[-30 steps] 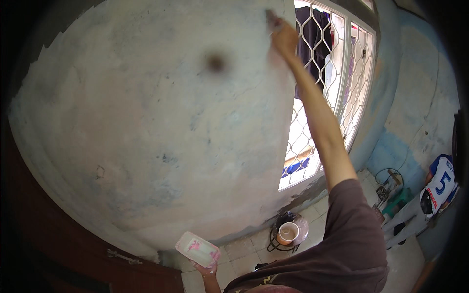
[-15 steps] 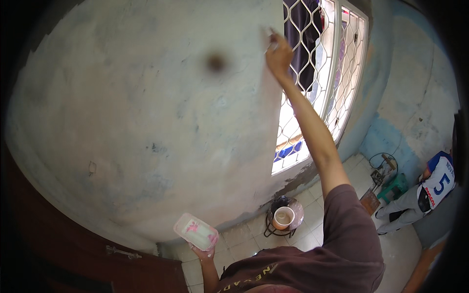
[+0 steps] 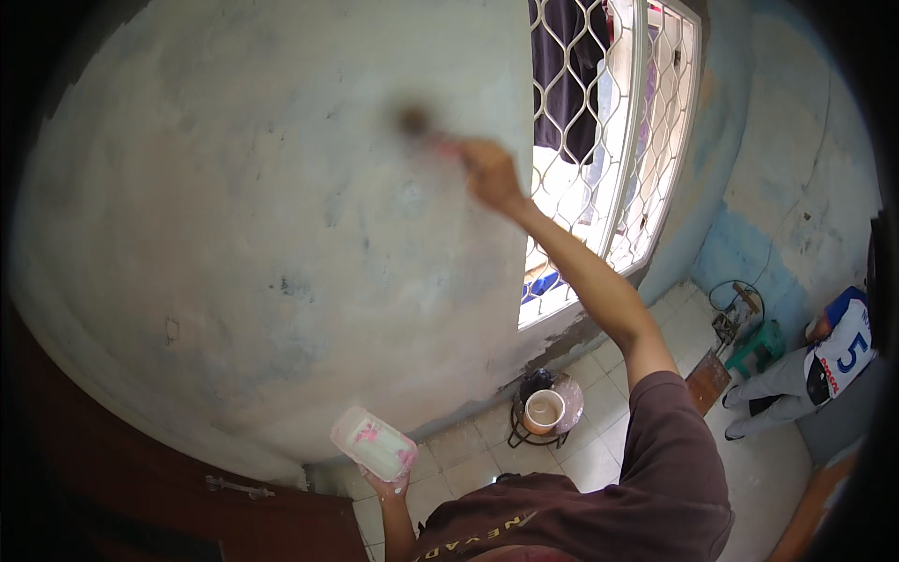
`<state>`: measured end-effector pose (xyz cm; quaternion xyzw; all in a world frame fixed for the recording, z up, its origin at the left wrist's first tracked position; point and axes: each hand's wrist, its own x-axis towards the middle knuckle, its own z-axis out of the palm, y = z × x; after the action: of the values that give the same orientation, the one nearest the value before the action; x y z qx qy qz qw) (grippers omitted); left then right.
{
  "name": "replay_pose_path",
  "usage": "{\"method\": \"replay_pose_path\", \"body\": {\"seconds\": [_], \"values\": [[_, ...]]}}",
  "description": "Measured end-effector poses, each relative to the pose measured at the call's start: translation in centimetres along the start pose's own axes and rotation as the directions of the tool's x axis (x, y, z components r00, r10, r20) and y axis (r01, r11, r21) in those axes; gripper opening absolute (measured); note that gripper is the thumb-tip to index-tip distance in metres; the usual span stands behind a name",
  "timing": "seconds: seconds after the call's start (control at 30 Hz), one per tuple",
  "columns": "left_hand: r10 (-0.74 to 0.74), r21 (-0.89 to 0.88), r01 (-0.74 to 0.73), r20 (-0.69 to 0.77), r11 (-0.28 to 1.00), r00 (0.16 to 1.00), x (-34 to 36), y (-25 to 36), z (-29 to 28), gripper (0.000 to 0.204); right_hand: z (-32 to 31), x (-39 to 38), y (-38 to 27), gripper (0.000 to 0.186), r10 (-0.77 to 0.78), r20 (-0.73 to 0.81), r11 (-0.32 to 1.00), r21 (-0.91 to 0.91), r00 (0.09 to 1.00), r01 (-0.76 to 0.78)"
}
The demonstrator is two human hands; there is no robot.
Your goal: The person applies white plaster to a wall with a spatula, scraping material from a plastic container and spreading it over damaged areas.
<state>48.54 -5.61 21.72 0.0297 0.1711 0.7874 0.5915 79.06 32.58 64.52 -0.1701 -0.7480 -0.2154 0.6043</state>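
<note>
My right hand (image 3: 492, 176) reaches up to the patchy pale wall (image 3: 234, 187), left of the window. It is closed around a small tool (image 3: 448, 148) with a reddish part; motion blur and a dark smudge in the picture hide its working end, so I cannot tell its exact kind. Low down, my left hand (image 3: 389, 485) holds up a shallow whitish plastic tray (image 3: 376, 448) from below. Pale green-white stuff with pink smears lies in the tray. Whitish specks stick to that hand.
Right of my reach is a window with a white wavy grille (image 3: 599, 122). Below stands a pail (image 3: 543, 412) on a round stand over floor tiles. A dark red door (image 3: 281, 525) is at lower left. A person (image 3: 824, 361) stands at right, by a green stool (image 3: 757, 347).
My right hand has come down and left from beside the window's upper part, with the tool in it. The left hand and tray have hardly moved.
</note>
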Motion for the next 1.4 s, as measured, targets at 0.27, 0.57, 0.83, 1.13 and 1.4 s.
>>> {"method": "replay_pose_path", "body": {"seconds": [0.27,0.57,0.83,1.13,1.4], "values": [[0.030,0.014,-0.028,-0.119,1.000,0.992,0.0,-1.1,0.7,0.055,-1.9,7.8,10.8,0.051,0.129,-0.078,0.889,-0.433,0.989,-0.150],[-0.123,0.024,0.124,-0.040,0.992,0.992,0.1,-3.4,2.8,0.056,0.7,-15.8,-2.4,0.055,0.140,0.671,0.981,0.004,0.728,-0.193],[-0.118,0.005,0.119,-0.104,0.993,0.988,1.3,-6.9,4.4,0.054,-7.2,12.5,10.9,0.034,-0.206,-0.199,0.950,-0.274,0.958,0.147],[-0.132,-0.060,0.126,-0.105,0.990,0.986,0.1,-12.4,3.2,0.051,-4.2,0.4,10.3,0.060,-0.008,0.227,0.944,-0.319,0.974,0.082],[-0.147,-0.082,0.141,-0.076,0.987,0.986,0.6,-12.5,2.5,0.056,-5.9,-10.8,5.4,0.062,-0.039,0.742,0.998,-0.009,0.670,0.069]]}}
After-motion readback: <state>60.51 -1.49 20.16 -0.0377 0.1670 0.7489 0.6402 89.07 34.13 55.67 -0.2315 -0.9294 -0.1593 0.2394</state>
